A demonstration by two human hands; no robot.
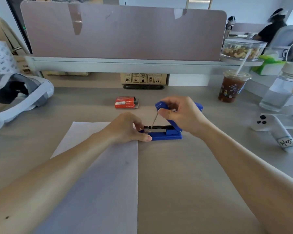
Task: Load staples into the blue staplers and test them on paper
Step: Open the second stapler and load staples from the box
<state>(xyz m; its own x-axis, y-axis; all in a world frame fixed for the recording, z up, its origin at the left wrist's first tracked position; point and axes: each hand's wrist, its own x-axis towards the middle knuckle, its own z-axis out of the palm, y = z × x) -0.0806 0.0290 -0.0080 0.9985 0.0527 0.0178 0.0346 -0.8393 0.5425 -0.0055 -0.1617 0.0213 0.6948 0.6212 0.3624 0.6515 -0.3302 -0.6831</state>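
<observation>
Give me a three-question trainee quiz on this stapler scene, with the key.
1. True or false: the blue stapler is shut flat.
2. Where does the red staple box lie? A) on the stapler's base B) on the desk, beyond the stapler C) in a hand
3. Fill in: the left hand holds the stapler's front end while the ____ hand holds its top up.
Key: 1 false, the top is raised; 2 B; 3 right hand.
</observation>
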